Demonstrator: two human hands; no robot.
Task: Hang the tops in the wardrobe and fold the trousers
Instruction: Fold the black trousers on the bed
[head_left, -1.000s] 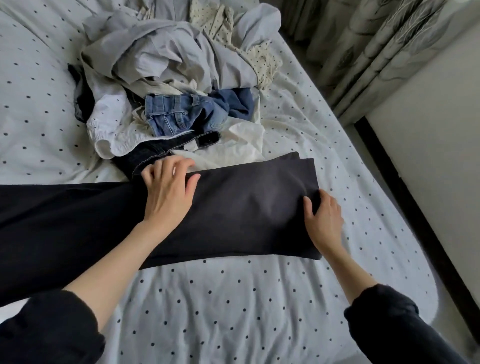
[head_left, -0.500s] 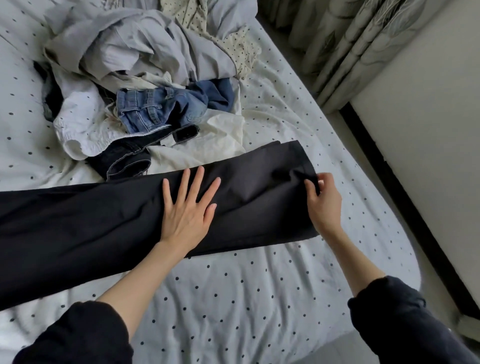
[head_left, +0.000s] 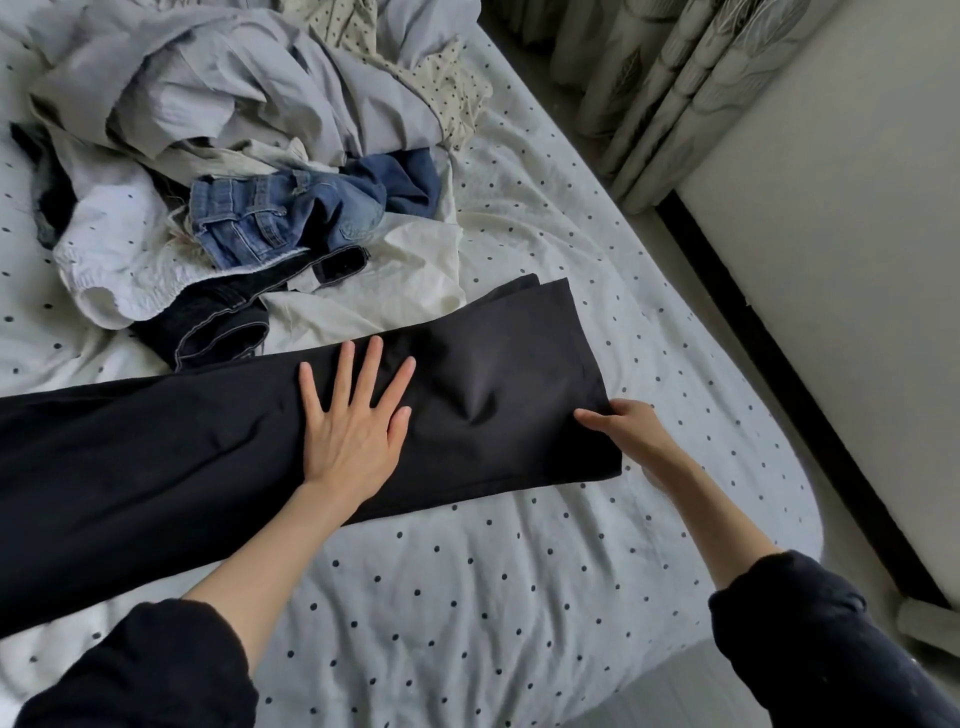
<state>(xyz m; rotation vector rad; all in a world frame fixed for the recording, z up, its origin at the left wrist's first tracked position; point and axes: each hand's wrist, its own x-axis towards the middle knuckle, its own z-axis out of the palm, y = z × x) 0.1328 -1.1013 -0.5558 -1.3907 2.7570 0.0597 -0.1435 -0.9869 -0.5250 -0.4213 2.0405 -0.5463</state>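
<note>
Black trousers (head_left: 493, 374) lie stretched left to right across the bed, their hem end at the right. My left hand (head_left: 353, 421) presses flat on the leg near its middle, fingers spread. My right hand (head_left: 623, 431) pinches the hem edge at the right end, thumb on top of the cloth. Behind the trousers is a heap of clothes: blue denim (head_left: 280, 218), a dark garment with pale stitching (head_left: 223, 327), pale grey tops (head_left: 218, 88) and cream fabric (head_left: 415, 254).
The bed sheet (head_left: 467, 597) is white with dark dots; its right edge drops to the floor. Patterned curtains (head_left: 675, 78) hang at the upper right, beside a pale wall panel (head_left: 857, 260) with a dark strip along its base.
My left hand slid from the trousers' far edge onto the leg and spread flat. My right hand shifted along the hem and now pinches it. The view moved closer.
</note>
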